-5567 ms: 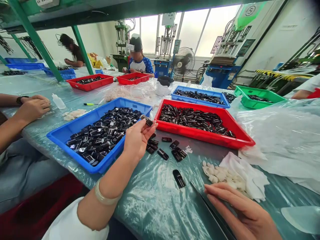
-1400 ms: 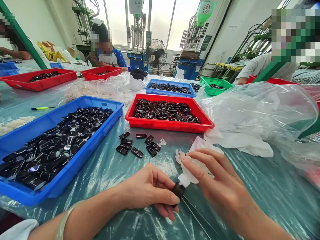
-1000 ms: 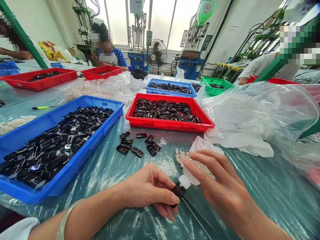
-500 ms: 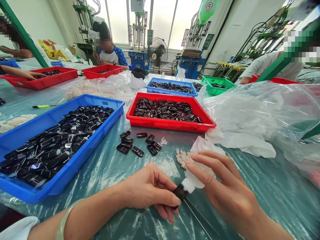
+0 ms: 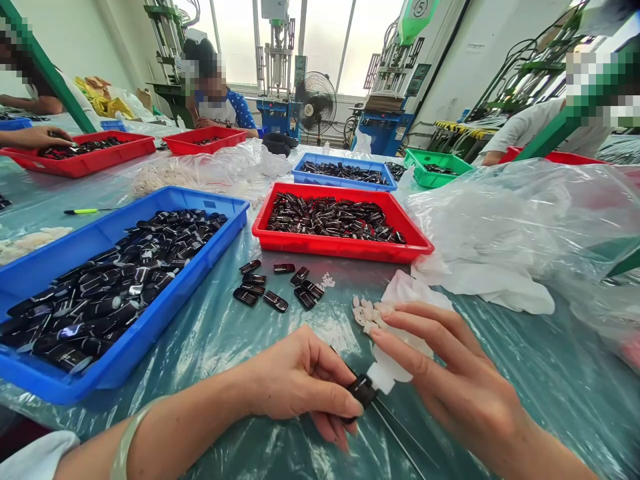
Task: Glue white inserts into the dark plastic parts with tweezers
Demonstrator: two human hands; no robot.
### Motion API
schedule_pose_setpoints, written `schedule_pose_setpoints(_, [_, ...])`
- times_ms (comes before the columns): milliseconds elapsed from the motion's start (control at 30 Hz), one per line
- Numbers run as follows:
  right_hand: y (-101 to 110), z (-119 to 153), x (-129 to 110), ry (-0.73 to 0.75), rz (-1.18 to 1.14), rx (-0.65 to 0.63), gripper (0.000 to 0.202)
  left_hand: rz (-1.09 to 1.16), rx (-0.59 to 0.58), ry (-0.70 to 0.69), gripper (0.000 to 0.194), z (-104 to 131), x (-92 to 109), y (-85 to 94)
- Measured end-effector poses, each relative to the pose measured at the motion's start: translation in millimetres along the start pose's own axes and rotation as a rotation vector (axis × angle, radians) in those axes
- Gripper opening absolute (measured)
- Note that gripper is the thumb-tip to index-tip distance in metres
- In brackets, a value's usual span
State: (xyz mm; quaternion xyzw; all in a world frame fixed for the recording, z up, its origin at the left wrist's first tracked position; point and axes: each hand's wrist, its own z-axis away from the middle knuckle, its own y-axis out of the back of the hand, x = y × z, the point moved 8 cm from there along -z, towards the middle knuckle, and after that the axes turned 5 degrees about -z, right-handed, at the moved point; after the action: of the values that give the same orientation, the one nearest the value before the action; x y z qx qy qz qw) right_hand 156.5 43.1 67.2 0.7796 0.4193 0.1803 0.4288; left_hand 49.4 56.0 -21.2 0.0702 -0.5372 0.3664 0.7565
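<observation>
Machines (image 5: pixel 387 113) line the upper frame beyond a plastic-covered counter (image 5: pixel 560 380). At lower centre, my left hand (image 5: pixel 300 383) grips a black casing (image 5: pixel 363 391) tightly, apparently to steady its end against a white tab (image 5: pixel 383 379); my right hand (image 5: pixel 467 383) curves loosely nearby, its hold unclear.

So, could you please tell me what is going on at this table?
A person's left hand grips a black plastic part, with a flat white piece by its end. The right hand is spread beside a small pile of white pieces; whether it touches them is unclear. Several loose black parts lie on the plastic-covered table near a blue tray and a red tray, both holding many more. A co-worker's hand is at another red tray.
</observation>
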Motion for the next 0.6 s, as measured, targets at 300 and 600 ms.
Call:
schedule_pose_setpoints(300, [0.0,2.7,-0.8,0.037,0.017,-0.056,0.031,0.031,-0.003,0.022,0.015,-1.0,-4.0,-0.1])
schedule_pose_setpoints(600, [1.4,2.3,-8.3,0.099,0.044,-0.045,0.031,0.002,-0.011,0.028,0.014,-3.7,-4.8,-0.2])
